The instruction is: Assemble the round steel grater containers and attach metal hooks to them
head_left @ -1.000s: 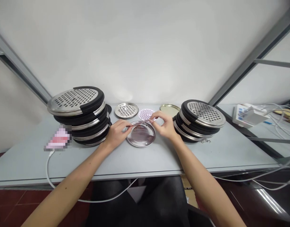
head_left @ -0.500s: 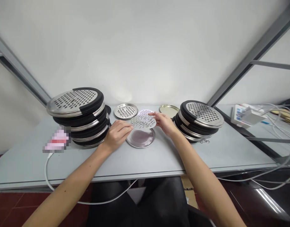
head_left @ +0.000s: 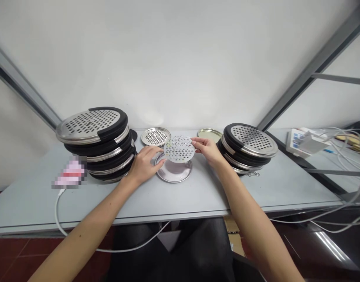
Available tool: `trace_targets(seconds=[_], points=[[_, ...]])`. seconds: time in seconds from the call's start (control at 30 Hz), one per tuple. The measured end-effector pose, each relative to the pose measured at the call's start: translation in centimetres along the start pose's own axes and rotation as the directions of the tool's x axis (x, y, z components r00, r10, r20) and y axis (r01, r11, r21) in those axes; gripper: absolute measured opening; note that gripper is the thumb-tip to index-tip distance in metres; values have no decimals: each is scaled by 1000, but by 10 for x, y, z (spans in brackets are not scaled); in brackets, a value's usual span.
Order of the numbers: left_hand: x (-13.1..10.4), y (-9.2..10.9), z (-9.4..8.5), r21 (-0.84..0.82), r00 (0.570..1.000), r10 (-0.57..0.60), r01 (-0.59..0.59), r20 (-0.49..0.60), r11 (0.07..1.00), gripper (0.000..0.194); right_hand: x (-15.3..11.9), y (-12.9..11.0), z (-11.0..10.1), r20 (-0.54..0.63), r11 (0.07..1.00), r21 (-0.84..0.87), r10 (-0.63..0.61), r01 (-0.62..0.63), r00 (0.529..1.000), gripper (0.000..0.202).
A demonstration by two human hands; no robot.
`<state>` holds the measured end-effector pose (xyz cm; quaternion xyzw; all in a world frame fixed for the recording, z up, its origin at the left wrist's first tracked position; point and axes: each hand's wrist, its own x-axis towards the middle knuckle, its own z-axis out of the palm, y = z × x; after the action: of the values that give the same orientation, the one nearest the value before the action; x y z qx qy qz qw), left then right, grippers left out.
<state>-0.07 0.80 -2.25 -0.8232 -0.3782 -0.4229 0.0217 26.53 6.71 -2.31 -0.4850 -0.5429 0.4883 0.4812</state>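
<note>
A thin perforated metal disc (head_left: 180,149) is held tilted up, its holed face toward me. My right hand (head_left: 207,150) pinches its right edge between thumb and fingers. Beside the left edge is my left hand (head_left: 146,162), thumb and fingers apart; whether a fingertip touches the disc is hard to see. Directly below lies a shallow round metal lid (head_left: 175,176) with a raised rim and a pinkish sheen, partly covered by the disc. Behind the disc to the left, a rimmed metal lid with punched holes (head_left: 155,137) rests on the table.
Stacks of round, black-edged metal pieces stand left (head_left: 100,145) and right (head_left: 249,147). A gold-toned lid (head_left: 209,135) lies near the wall. A blurred pink object (head_left: 71,173) with a white cable (head_left: 57,211) is on the left. White devices and cables (head_left: 306,141) sit at far right.
The metal disc has tipped from nearly flat to more upright. My left fingers have spread from the disc's edge. A pale purple perforated round seen behind it no longer shows separately.
</note>
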Motion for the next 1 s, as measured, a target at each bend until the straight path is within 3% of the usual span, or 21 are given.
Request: trace_targets(seconds=[0.17, 0.3, 0.4, 0.67, 1.0], points=[[1, 0, -1, -11, 974, -107, 111, 201, 994, 52, 3, 6, -3, 0, 994, -106, 8, -8, 1000, 34], [0, 2, -4, -29, 917, -102, 123, 386, 992, 93, 5, 11, -1, 63, 980, -196, -30, 42, 998, 26], [-2, 1, -4, -34, 875, -101, 132, 473, 991, 111, 5, 12, -1, 105, 959, -273, -49, 76, 993, 22], [-6, -6, -3, -17, 845, -132, 164, 519, 986, 112, 1, 11, 2, 254, 935, -317, -77, 158, 964, 19], [-9, -9, 0, -29, 832, -102, 141, 545, 990, 97, 3, 16, -2, 281, 874, -438, -92, 213, 955, 26]])
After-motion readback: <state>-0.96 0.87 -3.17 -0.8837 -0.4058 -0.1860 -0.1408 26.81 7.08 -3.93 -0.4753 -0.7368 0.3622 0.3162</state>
